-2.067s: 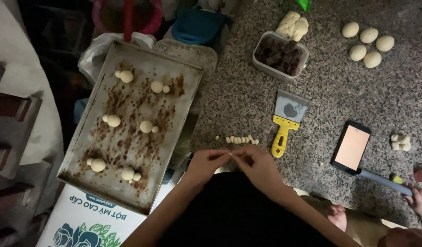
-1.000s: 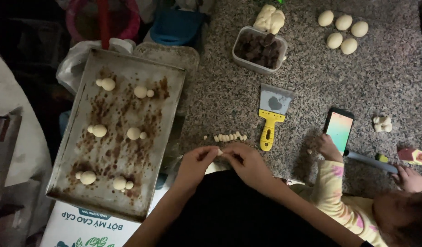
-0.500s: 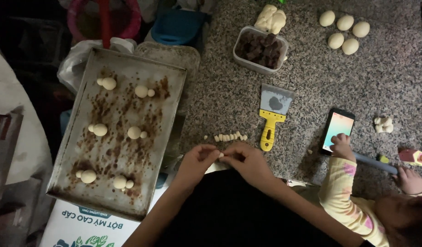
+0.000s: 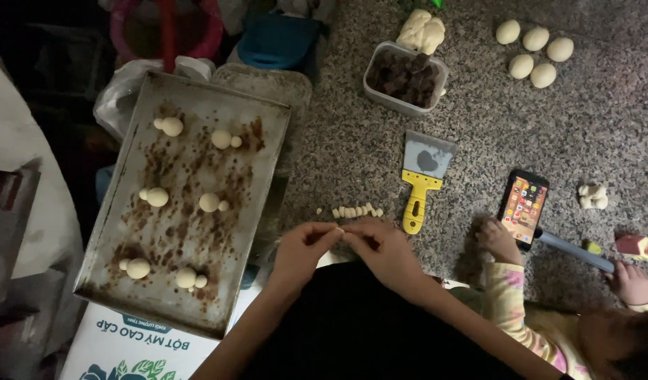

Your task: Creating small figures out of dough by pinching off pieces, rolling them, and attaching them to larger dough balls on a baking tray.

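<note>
My left hand (image 4: pixel 304 248) and my right hand (image 4: pixel 381 248) meet fingertip to fingertip at the counter's near edge, pinching a tiny pale bit of dough (image 4: pixel 340 229) between them. Just beyond my fingers lies a short row of small dough pieces (image 4: pixel 355 210). To the left, a stained metal baking tray (image 4: pixel 127 176) carries several shaped dough figures, each a larger ball with a small one attached (image 4: pixel 156 197).
A yellow-handled scraper (image 4: pixel 420 184) lies right of the dough row. A plastic tub of dark chunks (image 4: pixel 402 77), a dough lump (image 4: pixel 422 31) and several dough balls (image 4: pixel 533 52) sit farther back. A child's hand (image 4: pixel 498 239) touches a lit phone (image 4: pixel 523 206) at right.
My hands have stayed together at the counter edge, working the small dough bit. The child's hand has come in and reached the phone. The view shifted slightly.
</note>
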